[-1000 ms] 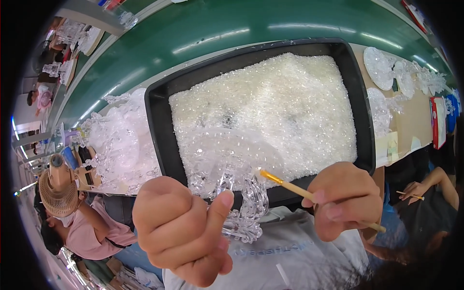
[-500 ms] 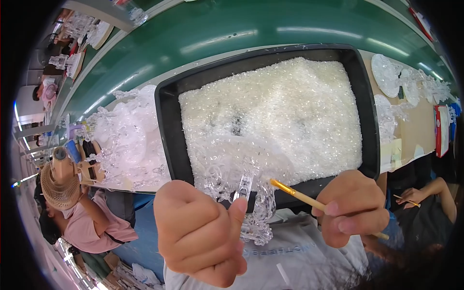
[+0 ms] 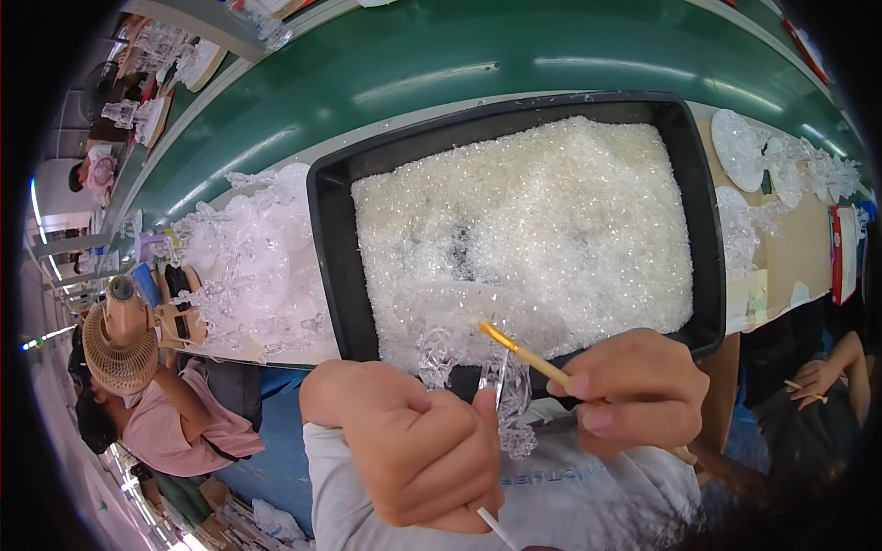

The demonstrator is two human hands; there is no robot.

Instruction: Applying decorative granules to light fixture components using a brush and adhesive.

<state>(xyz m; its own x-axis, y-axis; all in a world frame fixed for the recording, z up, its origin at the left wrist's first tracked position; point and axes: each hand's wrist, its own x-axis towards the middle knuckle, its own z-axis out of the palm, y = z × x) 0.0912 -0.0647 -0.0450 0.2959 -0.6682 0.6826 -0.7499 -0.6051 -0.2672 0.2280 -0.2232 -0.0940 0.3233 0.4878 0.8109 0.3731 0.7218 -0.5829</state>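
The clear glassy ornament (image 3: pixel 501 404) glints like the glittering granules (image 3: pixel 551 230) heaped in the matt black plastic tray (image 3: pixel 333 239), the brush (image 3: pixel 537 363) has a pale wooden handle with a shiny gold metal ferrule, and the green belt (image 3: pixel 441 64) looks smooth and glossy.

1 flat red package (image 3: pixel 842 253) lies on the table's far right edge, well past the right hand's fingers (image 3: pixel 597 418).
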